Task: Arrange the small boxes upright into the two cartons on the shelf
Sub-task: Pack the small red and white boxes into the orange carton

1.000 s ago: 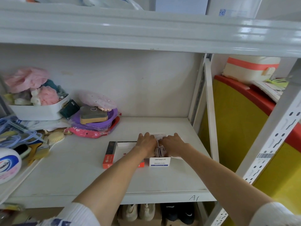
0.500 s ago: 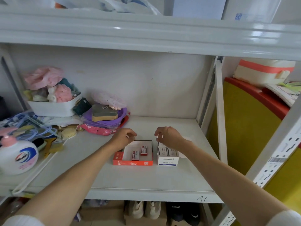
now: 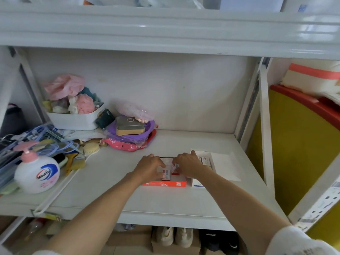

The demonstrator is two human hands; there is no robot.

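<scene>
An orange-fronted carton (image 3: 165, 184) sits on the white shelf (image 3: 114, 190), with a white carton (image 3: 197, 184) beside it on the right. Both my hands reach into the orange carton. My left hand (image 3: 150, 167) closes on a small red-and-white box (image 3: 166, 175) near the front. My right hand (image 3: 189, 165) holds a second small red-and-white box (image 3: 175, 169) just behind it. More small boxes (image 3: 206, 160) stand in the white carton, whose lid (image 3: 224, 164) lies open to the right. My hands hide most of the orange carton's inside.
A Walch soap bottle (image 3: 36, 173), brushes (image 3: 77, 159) and cords crowd the shelf's left. A white bin (image 3: 73, 120) of soft items and a purple bowl (image 3: 128, 131) stand at the back. A shelf post (image 3: 265, 126) rises at the right. Shoes (image 3: 174, 236) sit below.
My hands left the white carton, hovered apart above both cartons, and have now come down together into the orange carton onto the two small boxes.
</scene>
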